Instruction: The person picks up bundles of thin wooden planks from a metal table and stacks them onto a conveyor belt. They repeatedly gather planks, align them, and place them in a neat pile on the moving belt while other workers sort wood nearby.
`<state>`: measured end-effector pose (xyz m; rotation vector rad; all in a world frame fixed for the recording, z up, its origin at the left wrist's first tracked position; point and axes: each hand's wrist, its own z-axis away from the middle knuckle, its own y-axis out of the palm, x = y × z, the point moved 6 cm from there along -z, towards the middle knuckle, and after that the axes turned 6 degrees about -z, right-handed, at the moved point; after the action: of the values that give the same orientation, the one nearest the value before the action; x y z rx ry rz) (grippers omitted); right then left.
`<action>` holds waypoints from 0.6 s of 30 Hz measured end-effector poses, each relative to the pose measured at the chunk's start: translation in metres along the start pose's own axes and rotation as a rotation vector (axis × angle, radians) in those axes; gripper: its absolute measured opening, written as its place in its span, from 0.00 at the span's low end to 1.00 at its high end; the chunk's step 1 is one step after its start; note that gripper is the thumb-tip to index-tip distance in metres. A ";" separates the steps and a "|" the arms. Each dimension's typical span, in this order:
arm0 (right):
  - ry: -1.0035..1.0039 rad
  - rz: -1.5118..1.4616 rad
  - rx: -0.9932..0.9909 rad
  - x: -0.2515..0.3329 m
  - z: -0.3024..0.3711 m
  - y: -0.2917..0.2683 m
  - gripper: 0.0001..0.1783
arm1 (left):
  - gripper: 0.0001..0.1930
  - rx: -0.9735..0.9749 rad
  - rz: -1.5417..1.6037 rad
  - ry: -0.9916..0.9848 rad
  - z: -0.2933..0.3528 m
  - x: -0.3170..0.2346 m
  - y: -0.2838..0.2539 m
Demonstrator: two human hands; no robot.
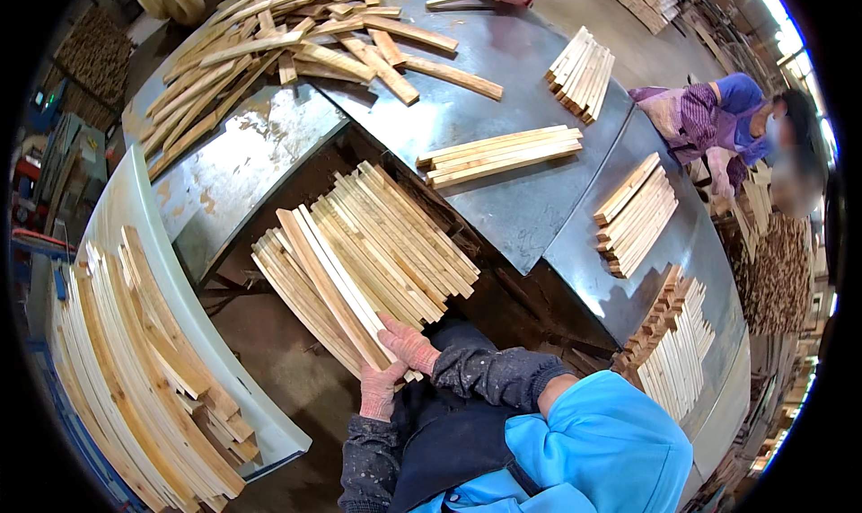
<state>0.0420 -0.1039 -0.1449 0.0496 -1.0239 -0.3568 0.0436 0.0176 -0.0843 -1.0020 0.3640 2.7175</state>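
one blue garment [606, 446]; two hands [409, 343] holding strips [345, 286]; four tabletop stacks [636, 216]

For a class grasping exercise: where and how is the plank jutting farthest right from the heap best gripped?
Probably grip the plank across its narrow right end, coming from the right: that end lies free, while the left end meets the heap.

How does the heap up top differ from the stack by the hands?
The heap lies crisscross on the metal table; the stack runs mostly parallel. The left hand and right hand touch the stack's near end, not the heap. Heap and stack alike are wooden strips.
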 end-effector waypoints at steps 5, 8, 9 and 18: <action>0.188 0.278 0.081 0.078 0.025 -0.021 0.43 | 0.29 -0.024 -0.074 0.039 -0.010 -0.013 0.019; -0.182 0.515 0.036 0.068 -0.016 -0.078 0.39 | 0.24 -0.068 -0.074 0.124 -0.018 -0.021 0.039; -0.147 0.436 -0.113 0.076 -0.036 -0.117 0.38 | 0.24 -0.082 -0.087 0.145 -0.018 -0.025 0.042; 0.129 0.015 -1.312 0.229 -0.147 -0.442 0.78 | 0.36 -0.051 0.018 0.071 -0.003 -0.012 0.034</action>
<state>0.1549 -0.6100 -0.1237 -1.0969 -0.5090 -0.9358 0.0441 -0.0173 -0.0735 -1.1165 0.3196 2.7256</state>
